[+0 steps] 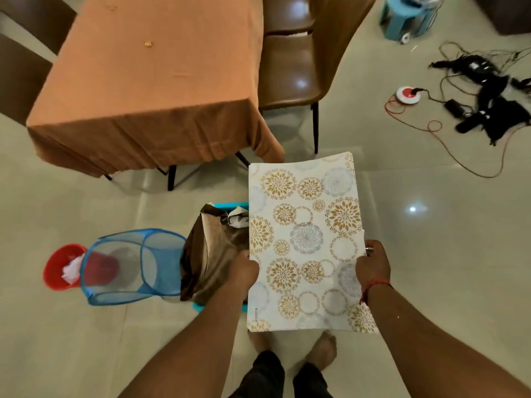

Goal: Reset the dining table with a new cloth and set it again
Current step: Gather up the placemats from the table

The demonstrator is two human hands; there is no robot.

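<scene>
I hold a stack of white placemats (pixel 304 242) printed with gold and grey flower circles, flat in front of me above the floor. My left hand (pixel 244 268) grips its left edge and my right hand (pixel 373 264) grips its right edge. The dining table (pixel 155 79), up and to the left, is covered by an orange cloth with a few crumbs on it. A folded brown shiny cloth (pixel 212 254) lies in a turquoise tub (pixel 198 307) just left of the mats, partly hidden by them.
A blue mesh hamper (pixel 129 265) and a red bin (pixel 61 267) holding white paper stand on the floor at left. Brown chairs (pixel 290 70) flank the table. Black cables and devices (pixel 485 96) lie on the tiles at right. My bare feet (pixel 321 351) are below the mats.
</scene>
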